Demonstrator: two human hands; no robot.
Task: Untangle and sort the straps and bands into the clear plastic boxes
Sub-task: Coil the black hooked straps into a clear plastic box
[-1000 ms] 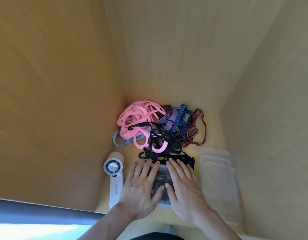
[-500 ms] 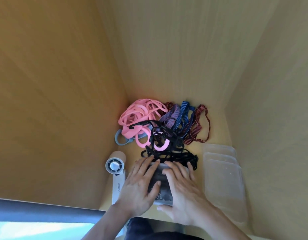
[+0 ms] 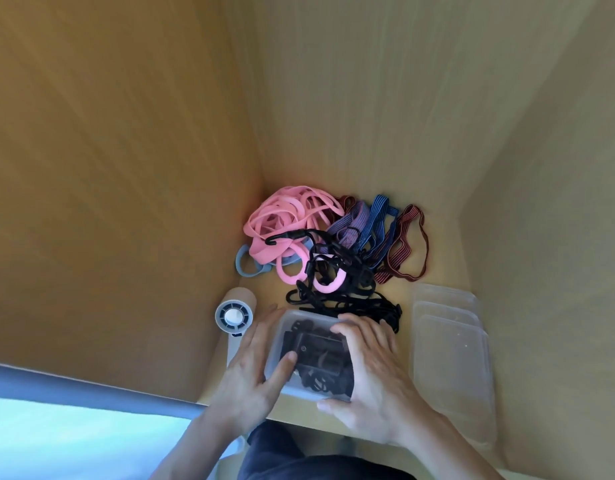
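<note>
A clear plastic box (image 3: 300,318) with black straps (image 3: 319,355) inside sits at the near edge of the desk. My left hand (image 3: 250,372) grips its left side, thumb across the front. My right hand (image 3: 375,368) grips its right side, fingers curled over the far rim and thumb at the near corner. Behind the box lies a tangled pile: black cords with hooks (image 3: 344,296), pink bands (image 3: 285,216), purple and blue striped bands (image 3: 368,223), a maroon striped band (image 3: 406,244) and a grey-blue band (image 3: 245,265).
Several empty clear boxes or lids (image 3: 451,358) are stacked to the right of the held box. A white handheld fan (image 3: 234,317) lies to its left. Wooden walls (image 3: 126,202) close in the desk on the left, back and right.
My hands lay flat on top of the box before; now they have spread to its sides and grip it. More of the box and its black contents shows between them.
</note>
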